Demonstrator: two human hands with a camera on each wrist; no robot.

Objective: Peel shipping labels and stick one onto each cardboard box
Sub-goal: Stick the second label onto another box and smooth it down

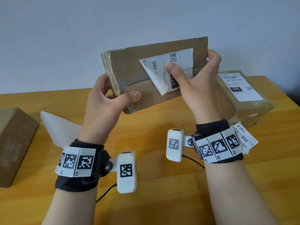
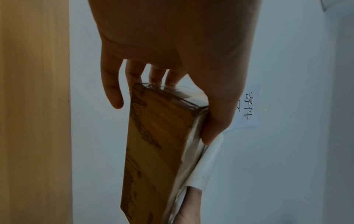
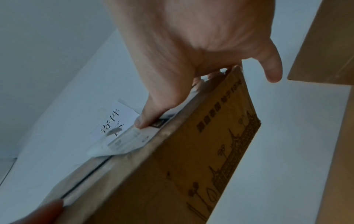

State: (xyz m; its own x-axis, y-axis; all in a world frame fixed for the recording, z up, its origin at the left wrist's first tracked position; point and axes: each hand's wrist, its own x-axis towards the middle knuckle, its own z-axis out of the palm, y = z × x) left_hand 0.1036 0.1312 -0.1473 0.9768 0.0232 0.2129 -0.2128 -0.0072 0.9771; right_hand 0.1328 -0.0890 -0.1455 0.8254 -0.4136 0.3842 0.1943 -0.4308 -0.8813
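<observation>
I hold a flat cardboard box [image 1: 146, 65] tilted up above the wooden table [image 1: 162, 127]. My left hand [image 1: 113, 98] grips its lower left corner, thumb on the front and fingers behind. My right hand [image 1: 194, 75] holds the right end: the thumb presses a white shipping label [image 1: 181, 62] onto the front, and the fingers curl round the far edge. The label's lower left corner [image 1: 162, 88] curls off the cardboard. In the left wrist view my left hand [image 2: 172, 75] clamps the box [image 2: 157, 151]. The right wrist view has my right hand [image 3: 182, 75] pressing the label [image 3: 130, 141] against the box [image 3: 191, 166].
A labelled box [image 1: 243, 95] lies on the table at the right, and a plain box [image 1: 14, 140] at the left edge. White backing paper [image 1: 60, 127] sits behind my left wrist. A printed label strip [image 1: 245, 138] lies by my right wrist. A paper sign [image 2: 249, 106] hangs on the wall.
</observation>
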